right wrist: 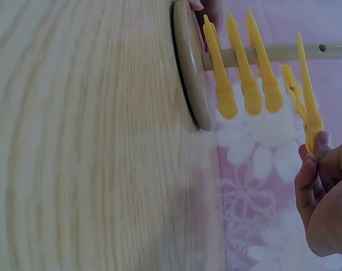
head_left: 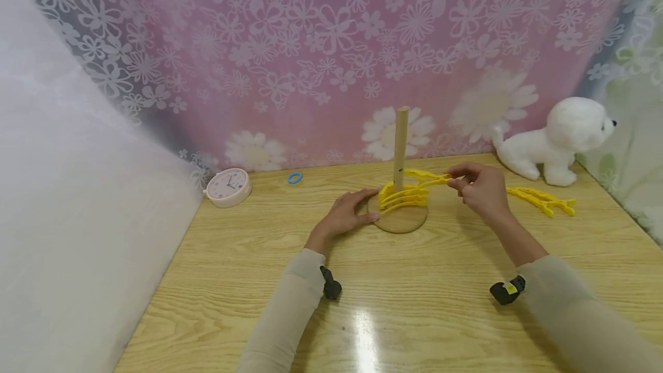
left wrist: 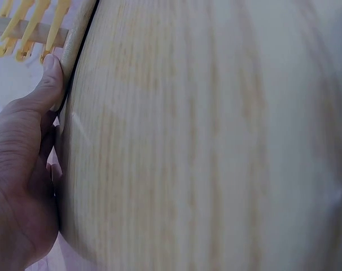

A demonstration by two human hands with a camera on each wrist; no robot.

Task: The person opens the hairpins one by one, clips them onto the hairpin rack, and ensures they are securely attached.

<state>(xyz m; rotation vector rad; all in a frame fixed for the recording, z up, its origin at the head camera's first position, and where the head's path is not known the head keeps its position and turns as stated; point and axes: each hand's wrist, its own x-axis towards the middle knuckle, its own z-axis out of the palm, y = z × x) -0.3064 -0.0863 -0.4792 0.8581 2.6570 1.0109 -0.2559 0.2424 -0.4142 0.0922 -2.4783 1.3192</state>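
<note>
A wooden post point(head_left: 401, 143) stands upright on a round wooden base point(head_left: 401, 223). Around its lower end sit several stacked yellow forked plastic pieces point(head_left: 409, 195), spaced one above another in the right wrist view. My left hand point(head_left: 344, 214) grips the base's left edge between thumb and fingers; in the left wrist view the thumb point(left wrist: 51, 84) presses the rim. Between right thumb and fingertips, my right hand point(head_left: 481, 191) pinches the end of another yellow forked piece point(right wrist: 311, 107). This piece is level with the post, above the stack, its far end reaching the post in the head view.
Other yellow forked pieces point(head_left: 541, 197) lie on the table right of my right hand. A white plush dog point(head_left: 559, 137) sits at the back right. A blue ring point(head_left: 294, 177) and a pink round clock point(head_left: 228, 187) are at the back left, near the flowered curtain point(head_left: 311, 73).
</note>
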